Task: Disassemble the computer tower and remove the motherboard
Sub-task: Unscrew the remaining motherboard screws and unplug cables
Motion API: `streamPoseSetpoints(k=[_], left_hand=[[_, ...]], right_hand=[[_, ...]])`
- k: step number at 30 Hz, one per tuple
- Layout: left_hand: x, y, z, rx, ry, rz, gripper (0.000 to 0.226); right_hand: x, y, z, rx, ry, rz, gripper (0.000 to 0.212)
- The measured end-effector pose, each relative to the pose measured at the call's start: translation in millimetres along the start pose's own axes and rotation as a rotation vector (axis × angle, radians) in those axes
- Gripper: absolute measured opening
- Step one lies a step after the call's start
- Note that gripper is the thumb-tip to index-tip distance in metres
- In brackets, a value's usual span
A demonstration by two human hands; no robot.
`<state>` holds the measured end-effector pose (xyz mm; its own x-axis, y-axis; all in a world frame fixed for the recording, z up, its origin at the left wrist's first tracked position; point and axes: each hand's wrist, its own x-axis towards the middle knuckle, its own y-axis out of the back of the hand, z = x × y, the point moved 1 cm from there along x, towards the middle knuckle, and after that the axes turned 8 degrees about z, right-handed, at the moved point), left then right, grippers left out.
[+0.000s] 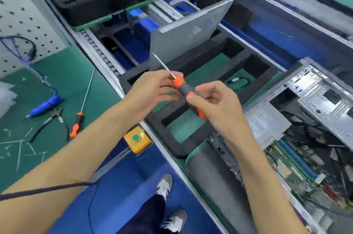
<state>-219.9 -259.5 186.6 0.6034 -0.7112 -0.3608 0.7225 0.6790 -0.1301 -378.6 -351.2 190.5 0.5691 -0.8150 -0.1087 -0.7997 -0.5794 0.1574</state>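
Above the black foam tray point(191, 149) on the conveyor line, I see both hands holding one orange-and-grey screwdriver point(186, 88). Its long axis runs diagonally: the thin metal shaft points up and to the left, toward the grey side panel point(183, 37) standing tilted in the tray, and the handle's butt points down and to the right. My left hand point(152, 90) pinches the handle's front collar where the shaft begins, fingers curled round it. My right hand point(215, 104) grips the rear of the handle, thumb pressed on its orange band.

To the right lies the computer tower point(309, 119) on its side, opened, its long axis running from near right to far left; the drive cage point(324, 96) is at the far end. The green motherboard point(298, 174) sits inside the case, with blue memory slots visible.

On the green bench point(63, 83) to the left lie a second screwdriver point(78, 121) with a long shaft pointing away from me, pliers point(51, 119) and a blue powered driver point(44, 106). A yellow button box point(136, 139) is fixed at the bench edge.
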Motion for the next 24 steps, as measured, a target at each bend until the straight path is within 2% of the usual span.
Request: streamPoseSetpoints(k=[3,5,7,13,18,22,24], left_hand=[[-34.3,27.0,2.5,0.283,-0.063,0.083,0.028],[-47.8,45.3,-0.3,0.352,-0.036,0.12,0.027],[-53.0,67.5,-5.5,0.334,0.024,0.191,0.026],[-44.5,139.9,-38.6,0.386,0.144,0.385,0.026],[-18.9,188.3,-66.4,0.403,0.156,0.404,0.018],[6.9,235.9,-88.3,0.585,0.148,0.498,0.006],[18.9,258.6,-103.1,0.69,0.171,0.515,0.013]], right_hand=[[-20.9,-44.3,14.6,-0.223,-0.03,-0.223,0.04],[-33.0,-70.8,18.0,-0.262,-0.002,-0.305,0.035],[-41.3,-92.1,19.9,-0.203,-0.028,-0.35,0.026],[-46.0,-148.6,36.9,-0.081,-0.171,-0.309,0.007],[-40.9,-201.1,50.5,-0.082,-0.279,-0.298,0.023],[-31.3,-240.4,68.4,0.063,-0.431,-0.3,0.018],[-24.4,-259.9,77.2,0.078,-0.494,-0.278,0.02]])
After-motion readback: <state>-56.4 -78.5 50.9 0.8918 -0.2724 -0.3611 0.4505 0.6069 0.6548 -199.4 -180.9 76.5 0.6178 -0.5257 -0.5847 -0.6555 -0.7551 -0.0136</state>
